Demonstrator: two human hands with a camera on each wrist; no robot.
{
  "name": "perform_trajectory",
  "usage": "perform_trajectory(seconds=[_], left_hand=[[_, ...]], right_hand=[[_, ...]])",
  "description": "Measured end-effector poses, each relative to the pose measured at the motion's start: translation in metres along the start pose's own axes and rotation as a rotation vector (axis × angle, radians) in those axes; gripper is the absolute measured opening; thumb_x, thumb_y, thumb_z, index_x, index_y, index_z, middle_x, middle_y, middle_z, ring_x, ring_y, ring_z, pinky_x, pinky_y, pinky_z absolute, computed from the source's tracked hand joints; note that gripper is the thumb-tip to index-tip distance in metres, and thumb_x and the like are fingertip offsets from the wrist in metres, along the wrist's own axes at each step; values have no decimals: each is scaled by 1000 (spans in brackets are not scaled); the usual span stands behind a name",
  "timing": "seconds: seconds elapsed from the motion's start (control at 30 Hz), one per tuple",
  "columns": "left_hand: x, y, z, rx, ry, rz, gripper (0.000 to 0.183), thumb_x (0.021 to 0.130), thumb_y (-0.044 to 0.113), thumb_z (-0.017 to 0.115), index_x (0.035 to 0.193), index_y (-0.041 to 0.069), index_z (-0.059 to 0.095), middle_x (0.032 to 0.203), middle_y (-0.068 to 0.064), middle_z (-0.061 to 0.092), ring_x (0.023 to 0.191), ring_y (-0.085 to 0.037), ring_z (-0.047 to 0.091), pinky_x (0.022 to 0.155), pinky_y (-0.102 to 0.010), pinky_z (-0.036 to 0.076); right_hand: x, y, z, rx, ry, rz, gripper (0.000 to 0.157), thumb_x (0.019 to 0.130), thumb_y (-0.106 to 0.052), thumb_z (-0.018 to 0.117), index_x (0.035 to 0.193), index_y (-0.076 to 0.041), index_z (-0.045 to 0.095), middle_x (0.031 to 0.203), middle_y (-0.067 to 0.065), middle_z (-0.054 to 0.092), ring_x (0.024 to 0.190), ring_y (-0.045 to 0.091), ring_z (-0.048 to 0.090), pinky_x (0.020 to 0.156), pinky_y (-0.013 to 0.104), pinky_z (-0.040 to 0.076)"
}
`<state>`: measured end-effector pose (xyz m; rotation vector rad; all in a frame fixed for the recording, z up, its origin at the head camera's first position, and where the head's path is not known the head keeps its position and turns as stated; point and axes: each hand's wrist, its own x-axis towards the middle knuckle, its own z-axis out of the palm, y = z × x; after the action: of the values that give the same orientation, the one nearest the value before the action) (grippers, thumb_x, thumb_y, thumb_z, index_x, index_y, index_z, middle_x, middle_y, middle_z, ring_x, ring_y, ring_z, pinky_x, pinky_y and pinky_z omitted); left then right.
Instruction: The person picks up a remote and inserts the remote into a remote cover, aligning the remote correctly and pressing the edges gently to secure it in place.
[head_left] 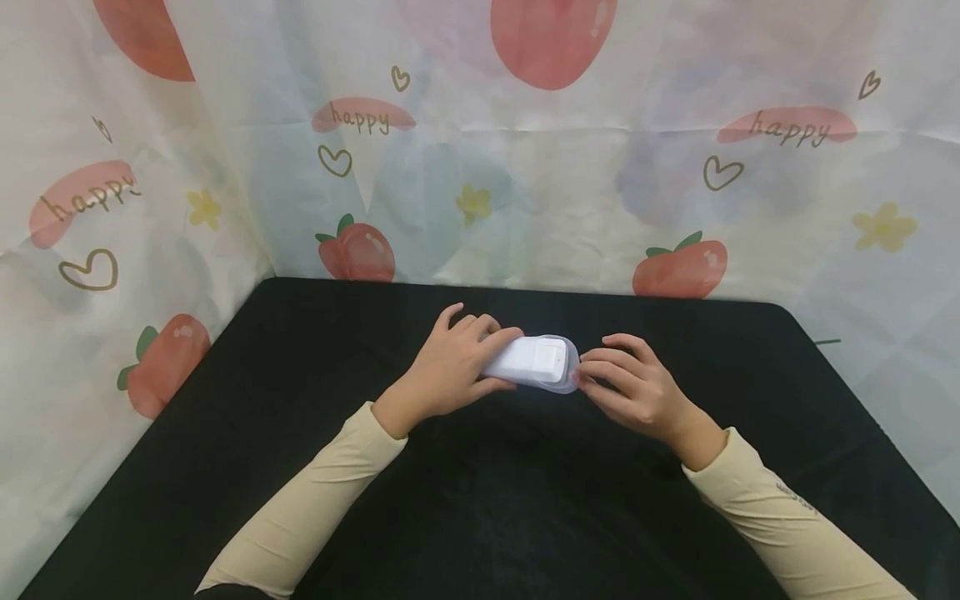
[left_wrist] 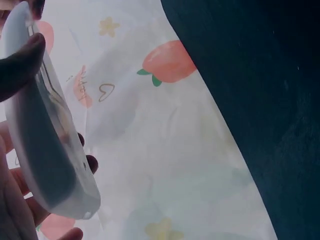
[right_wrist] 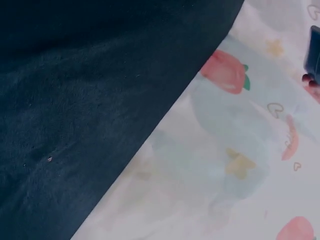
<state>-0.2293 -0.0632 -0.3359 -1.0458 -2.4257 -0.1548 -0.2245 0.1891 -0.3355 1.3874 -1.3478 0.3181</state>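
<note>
A white, elongated device (head_left: 517,358), remote-like with a paler square panel near its right end, is held in the air above the table's far half. My left hand (head_left: 450,367) grips its left end, thumb and fingers on opposite sides. Around the rounded right end shows a translucent cover (head_left: 573,360). Fingertips of my right hand (head_left: 633,387) pinch the rim of that cover. In the left wrist view, the device (left_wrist: 42,140) stands steeply tilted, its clear edge along one side. Only a dark part of it (right_wrist: 314,55) shows at the right wrist view's right edge.
Below both hands lies a black tabletop (head_left: 510,500) with rounded far corners. A pale curtain (head_left: 555,208) printed with strawberries, flowers, hearts and "happy" hangs behind and along both sides of the table.
</note>
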Motion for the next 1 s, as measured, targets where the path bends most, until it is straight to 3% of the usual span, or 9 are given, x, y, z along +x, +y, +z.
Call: perform_trajectory(seconds=[0.23,0.4,0.53,0.63,0.77,1.0], left_hand=[[0,2,1,-30,-9,-7,60,76,47,73,127,20,53,110,-1,60,102,-18,58,104,-40,37],[0,5,0,-120,1,-4,60,76,38,76,126,15,53,114,-2,61,102,-18,59,96,-32,46],[0,6,-2,-199,5,-54,60,77,39,76,128,16,52,115,-1,61,99,-15,59,86,-31,51],[-1,7,-3,-253,11,-91,60,77,38,75,128,16,52,115,-1,60,97,-15,60,82,-32,53],[-2,6,-2,-272,13,-93,60,77,38,75,128,17,52,115,-1,60,97,-15,60,82,-33,53],[-5,4,-2,-231,-26,-41,61,78,38,75,129,14,52,118,-4,60,101,-16,60,85,-31,53]], right_hand=[[-7,-3,1,5,-66,42,28,92,-5,55,68,-3,68,74,10,70,71,25,63,73,45,44],[-6,-5,2,-28,-6,30,30,91,-4,56,64,-3,68,70,11,71,65,24,63,68,42,43],[-1,-5,3,-27,58,23,32,90,-3,58,58,-4,63,67,11,70,62,23,59,64,41,39],[0,-4,4,-8,61,45,33,90,-3,58,57,-5,61,68,11,71,65,23,58,65,41,38],[-4,-5,1,1,-31,67,34,92,-4,54,59,-6,60,73,10,72,69,23,60,68,41,40],[-8,-5,-4,-14,-200,58,30,94,-6,49,67,-6,62,80,7,72,71,22,56,69,39,44]])
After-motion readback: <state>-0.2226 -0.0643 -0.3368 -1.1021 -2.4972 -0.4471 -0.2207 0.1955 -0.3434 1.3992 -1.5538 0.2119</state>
